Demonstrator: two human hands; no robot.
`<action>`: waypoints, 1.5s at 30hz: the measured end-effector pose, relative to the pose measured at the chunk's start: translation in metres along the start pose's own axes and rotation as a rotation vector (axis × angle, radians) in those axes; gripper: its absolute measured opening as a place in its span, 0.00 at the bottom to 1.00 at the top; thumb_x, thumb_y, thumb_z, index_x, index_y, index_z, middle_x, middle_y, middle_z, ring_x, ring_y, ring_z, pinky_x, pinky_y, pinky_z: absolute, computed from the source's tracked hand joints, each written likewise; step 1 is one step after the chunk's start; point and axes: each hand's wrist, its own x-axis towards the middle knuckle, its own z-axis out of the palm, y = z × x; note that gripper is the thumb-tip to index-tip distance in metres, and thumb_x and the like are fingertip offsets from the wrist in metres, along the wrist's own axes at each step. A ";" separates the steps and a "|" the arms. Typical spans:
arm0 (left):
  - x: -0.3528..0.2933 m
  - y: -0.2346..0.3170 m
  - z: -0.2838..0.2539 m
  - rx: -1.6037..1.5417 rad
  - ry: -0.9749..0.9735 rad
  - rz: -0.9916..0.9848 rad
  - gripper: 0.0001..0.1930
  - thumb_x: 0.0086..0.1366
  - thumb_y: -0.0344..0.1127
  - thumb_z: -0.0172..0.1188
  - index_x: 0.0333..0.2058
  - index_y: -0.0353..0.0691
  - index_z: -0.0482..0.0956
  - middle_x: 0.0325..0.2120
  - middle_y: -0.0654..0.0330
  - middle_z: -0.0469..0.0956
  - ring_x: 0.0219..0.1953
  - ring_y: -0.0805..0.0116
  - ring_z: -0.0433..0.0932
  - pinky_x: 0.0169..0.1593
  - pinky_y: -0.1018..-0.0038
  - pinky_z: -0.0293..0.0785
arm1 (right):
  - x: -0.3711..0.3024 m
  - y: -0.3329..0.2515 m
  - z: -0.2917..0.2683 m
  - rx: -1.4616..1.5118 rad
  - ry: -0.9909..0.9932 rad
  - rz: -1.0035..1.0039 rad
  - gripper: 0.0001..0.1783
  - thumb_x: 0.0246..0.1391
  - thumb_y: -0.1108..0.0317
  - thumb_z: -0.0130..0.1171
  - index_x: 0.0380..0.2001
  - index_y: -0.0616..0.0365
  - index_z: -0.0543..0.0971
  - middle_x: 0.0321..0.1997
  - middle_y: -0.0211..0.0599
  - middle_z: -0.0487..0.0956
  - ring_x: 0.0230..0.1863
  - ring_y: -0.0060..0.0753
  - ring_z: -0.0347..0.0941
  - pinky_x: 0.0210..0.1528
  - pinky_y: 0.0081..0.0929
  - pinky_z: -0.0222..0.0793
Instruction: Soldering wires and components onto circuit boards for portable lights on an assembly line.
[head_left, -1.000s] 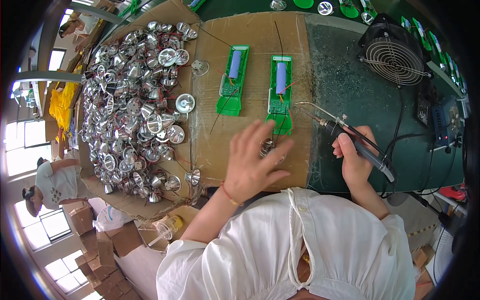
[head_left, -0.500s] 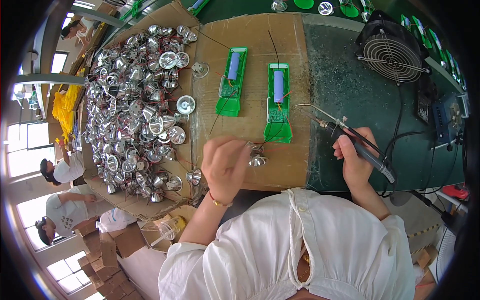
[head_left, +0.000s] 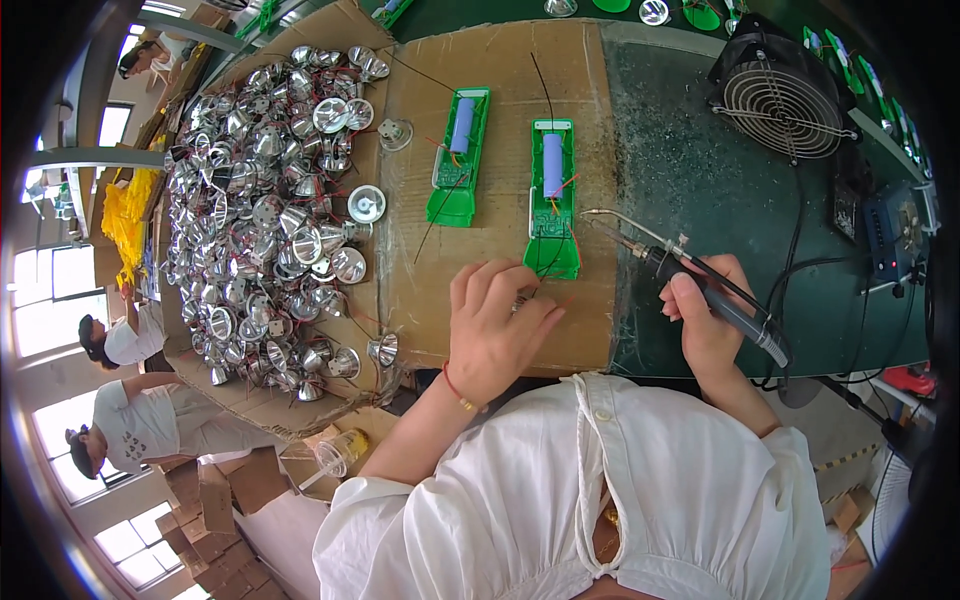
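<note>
My left hand [head_left: 497,325] is closed over a small silver lamp reflector [head_left: 520,300], mostly hidden under its fingers, on the cardboard. Just beyond it lies a green plastic housing [head_left: 553,262] with a purple battery cell [head_left: 553,165], a circuit board and thin red and black wires. In my right hand [head_left: 708,315] is a soldering iron [head_left: 735,315] with a curved metal wire-feed tube; its tip points left, close to that housing's right side and apart from it. A second green housing [head_left: 452,208] with a similar cell lies to the left.
A large cardboard box [head_left: 285,412] heaped with silver reflectors [head_left: 265,230] stands at left. Loose reflectors [head_left: 367,204] lie beside it. A black fan [head_left: 782,108] stands at the far right, near a soldering station [head_left: 895,240] and its cables. Other people sit farther left.
My left hand has moved right and closed over the reflector near the right housing. My right hand holds the soldering iron in nearly the same place.
</note>
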 end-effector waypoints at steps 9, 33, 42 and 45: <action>0.019 -0.019 -0.014 -1.153 0.029 -0.830 0.05 0.62 0.31 0.53 0.32 0.35 0.74 0.24 0.64 0.78 0.23 0.84 0.70 0.25 0.86 0.63 | -0.001 0.000 0.004 -0.078 -0.070 -0.033 0.10 0.48 0.72 0.58 0.30 0.65 0.69 0.21 0.39 0.75 0.19 0.20 0.70 0.21 0.15 0.67; 0.032 -0.026 0.022 -0.529 -0.159 -0.567 0.07 0.51 0.31 0.62 0.22 0.33 0.77 0.26 0.60 0.69 0.23 0.72 0.70 0.25 0.77 0.67 | 0.002 0.002 0.015 -0.137 -0.092 -0.030 0.09 0.47 0.73 0.59 0.28 0.65 0.70 0.20 0.35 0.75 0.20 0.17 0.70 0.22 0.15 0.66; 0.032 -0.028 0.021 -0.502 -0.161 -0.529 0.07 0.52 0.30 0.62 0.23 0.31 0.77 0.25 0.62 0.67 0.21 0.78 0.69 0.24 0.81 0.67 | 0.001 0.003 0.007 -0.031 -0.019 0.027 0.10 0.48 0.72 0.59 0.31 0.65 0.70 0.21 0.37 0.75 0.20 0.20 0.71 0.22 0.15 0.67; 0.032 -0.027 0.020 -0.488 -0.164 -0.533 0.07 0.52 0.30 0.62 0.22 0.31 0.77 0.26 0.62 0.67 0.21 0.78 0.69 0.24 0.81 0.66 | 0.002 0.004 0.006 -0.025 -0.022 0.028 0.10 0.48 0.72 0.59 0.30 0.64 0.70 0.21 0.37 0.75 0.20 0.20 0.71 0.22 0.14 0.67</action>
